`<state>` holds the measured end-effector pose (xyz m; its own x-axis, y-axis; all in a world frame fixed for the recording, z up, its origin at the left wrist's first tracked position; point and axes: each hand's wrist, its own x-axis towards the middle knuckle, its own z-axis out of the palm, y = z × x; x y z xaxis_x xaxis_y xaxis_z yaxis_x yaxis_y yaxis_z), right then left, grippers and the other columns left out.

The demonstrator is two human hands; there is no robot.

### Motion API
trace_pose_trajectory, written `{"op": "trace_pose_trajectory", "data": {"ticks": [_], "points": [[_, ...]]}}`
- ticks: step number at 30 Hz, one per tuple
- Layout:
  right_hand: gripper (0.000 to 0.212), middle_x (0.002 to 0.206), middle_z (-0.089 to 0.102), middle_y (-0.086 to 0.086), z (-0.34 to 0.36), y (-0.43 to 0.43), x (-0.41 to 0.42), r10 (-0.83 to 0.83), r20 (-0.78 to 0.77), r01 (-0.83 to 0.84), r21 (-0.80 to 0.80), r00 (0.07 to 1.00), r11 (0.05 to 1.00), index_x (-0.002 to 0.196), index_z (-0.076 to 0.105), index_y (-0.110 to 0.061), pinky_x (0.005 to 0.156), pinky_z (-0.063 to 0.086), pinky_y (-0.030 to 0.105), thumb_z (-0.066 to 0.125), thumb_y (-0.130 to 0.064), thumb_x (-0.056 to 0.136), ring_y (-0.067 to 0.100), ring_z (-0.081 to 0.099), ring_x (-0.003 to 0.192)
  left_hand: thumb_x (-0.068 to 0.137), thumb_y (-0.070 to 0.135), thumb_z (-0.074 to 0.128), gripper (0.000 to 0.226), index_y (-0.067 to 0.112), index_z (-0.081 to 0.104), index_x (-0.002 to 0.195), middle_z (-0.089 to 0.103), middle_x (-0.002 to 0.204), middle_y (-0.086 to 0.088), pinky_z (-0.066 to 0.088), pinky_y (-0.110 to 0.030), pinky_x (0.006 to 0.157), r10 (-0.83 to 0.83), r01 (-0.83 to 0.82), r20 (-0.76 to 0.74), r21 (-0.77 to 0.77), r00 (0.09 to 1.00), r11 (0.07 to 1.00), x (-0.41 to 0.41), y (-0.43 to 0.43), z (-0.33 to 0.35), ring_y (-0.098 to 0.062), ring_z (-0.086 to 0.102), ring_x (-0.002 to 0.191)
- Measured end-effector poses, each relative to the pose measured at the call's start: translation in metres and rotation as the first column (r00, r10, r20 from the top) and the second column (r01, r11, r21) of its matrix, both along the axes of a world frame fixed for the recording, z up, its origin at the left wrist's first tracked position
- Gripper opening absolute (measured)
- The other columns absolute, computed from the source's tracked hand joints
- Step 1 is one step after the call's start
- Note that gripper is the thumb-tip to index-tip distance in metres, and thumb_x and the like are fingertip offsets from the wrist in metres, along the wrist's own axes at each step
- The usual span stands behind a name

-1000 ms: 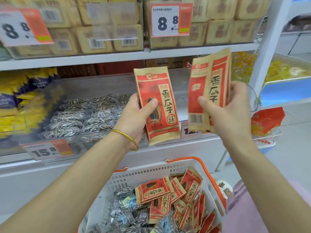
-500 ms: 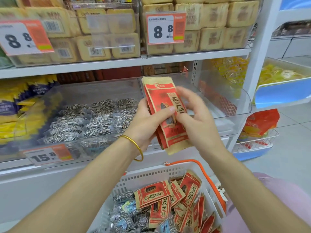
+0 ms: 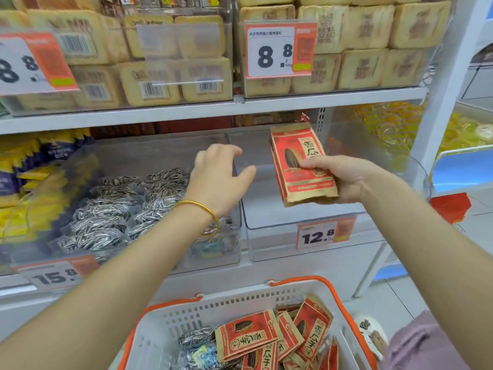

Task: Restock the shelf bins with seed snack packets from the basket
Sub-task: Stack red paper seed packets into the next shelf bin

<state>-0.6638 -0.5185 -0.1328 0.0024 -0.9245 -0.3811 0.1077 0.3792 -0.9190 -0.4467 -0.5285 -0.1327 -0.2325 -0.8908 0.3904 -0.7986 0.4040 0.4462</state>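
My right hand grips a stack of red seed snack packets upright over the clear shelf bin that carries the 12.8 price tag. My left hand, with a gold bangle on the wrist, hovers with relaxed fingers and holds nothing, above the divider between that bin and the left bin of striped silver seed packets. Below, a white basket with orange handles holds more red packets and some silver ones.
The upper shelf carries clear bins of tan square packs with 8.8 price tags. Yellow and blue packets fill the far-left bin. A white shelf post stands at the right, with yellow goods and a blue bin beyond it.
The left hand has let go of the red packets and drawn left. The right hand now holds the whole stack alone and has carried it right, over the 12.8 bin.
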Motion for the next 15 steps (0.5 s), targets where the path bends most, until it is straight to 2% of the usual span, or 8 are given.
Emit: {"op": "trace_pose_trajectory", "data": {"ticks": [2,4,6,8,10,11,13,15], "points": [[0.029,0.078,0.071,0.01,-0.012,-0.035,0.006,-0.022,-0.124,0.024,0.017,0.992,1.0,0.11,0.056,-0.007,0.059,0.055,0.039,0.066,-0.007,0.083,0.023,0.069,0.066,0.089,0.047,0.05,0.062,0.014,0.038,0.141,0.029,0.151,-0.009,0.019,-0.036,0.113,-0.034,0.025,0.097,0.098,0.995,0.995,0.004,-0.017,-0.004,-0.026,0.021,0.14],[0.036,0.084,0.071,0.01,-0.024,-0.067,0.02,-0.03,-0.14,0.024,-0.049,0.99,0.998,0.113,0.053,-0.006,0.061,0.057,0.042,0.068,0.001,0.081,0.023,0.069,0.069,0.09,0.043,0.052,0.069,0.012,0.026,0.147,0.015,0.157,-0.008,0.014,-0.033,0.115,-0.092,0.07,0.119,0.18,0.989,0.981,0.003,-0.028,-0.005,-0.023,0.012,0.144],[0.042,0.093,0.067,0.006,-0.038,-0.093,0.035,-0.044,-0.156,0.014,-0.188,0.987,0.982,0.115,0.047,-0.009,0.074,0.056,0.042,0.068,0.004,0.081,0.021,0.067,0.08,0.09,0.036,0.055,0.067,0.013,0.026,0.146,0.017,0.155,-0.008,0.014,-0.024,0.111,-0.157,0.13,0.128,0.201,0.979,0.971,0.0,-0.033,-0.006,-0.02,0.015,0.143],[0.063,0.109,0.058,0.006,-0.052,-0.113,0.043,-0.045,-0.335,-0.053,-0.276,0.941,0.96,0.128,0.035,-0.009,0.087,0.05,0.041,0.073,0.0,0.079,0.023,0.06,0.101,0.089,0.024,0.054,0.058,0.012,0.034,0.142,0.027,0.15,-0.008,0.016,-0.018,0.101,-0.205,0.179,0.123,0.195,0.971,0.964,0.0,-0.032,-0.009,-0.018,0.024,0.138],[0.074,0.121,0.054,0.009,-0.066,-0.131,0.043,-0.018,-0.546,-0.163,-0.281,0.837,0.946,0.134,0.029,-0.007,0.096,0.046,0.039,0.076,-0.007,0.077,0.025,0.053,0.117,0.089,0.019,0.052,0.052,0.01,0.038,0.138,0.031,0.147,-0.007,0.019,-0.017,0.097,-0.22,0.198,0.109,0.184,0.969,0.963,0.0,-0.03,-0.011,-0.016,0.03,0.134],[0.074,0.125,0.053,0.009,-0.07,-0.138,0.041,-0.009,-0.625,-0.201,-0.265,0.781,0.943,0.135,0.029,-0.007,0.097,0.045,0.037,0.076,-0.011,0.078,0.026,0.051,0.12,0.088,0.018,0.051,0.05,0.009,0.04,0.136,0.033,0.146,-0.007,0.021,-0.018,0.096,-0.216,0.196,0.106,0.172,0.971,0.965,0.001,-0.029,-0.012,-0.016,0.032,0.132],[0.067,0.123,0.053,0.004,-0.074,-0.147,0.038,0.033,-0.729,-0.254,-0.195,0.683,0.948,0.135,0.031,-0.012,0.09,0.05,0.04,0.072,-0.021,0.083,0.025,0.052,0.117,0.087,0.018,0.051,0.047,0.006,0.042,0.132,0.036,0.143,-0.008,0.024,-0.021,0.096,-0.209,0.191,0.105,0.158,0.972,0.969,0.001,-0.031,-0.013,-0.017,0.035,0.129],[0.062,0.118,0.053,0.001,-0.077,-0.152,0.04,0.039,-0.741,-0.248,-0.174,0.67,0.953,0.133,0.031,-0.016,0.08,0.054,0.046,0.069,-0.025,0.085,0.025,0.054,0.11,0.087,0.022,0.051,0.047,0.007,0.044,0.131,0.037,0.142,-0.008,0.025,-0.021,0.096,-0.213,0.198,0.094,0.154,0.972,0.968,0.001,-0.032,-0.014,-0.017,0.036,0.128]]}}
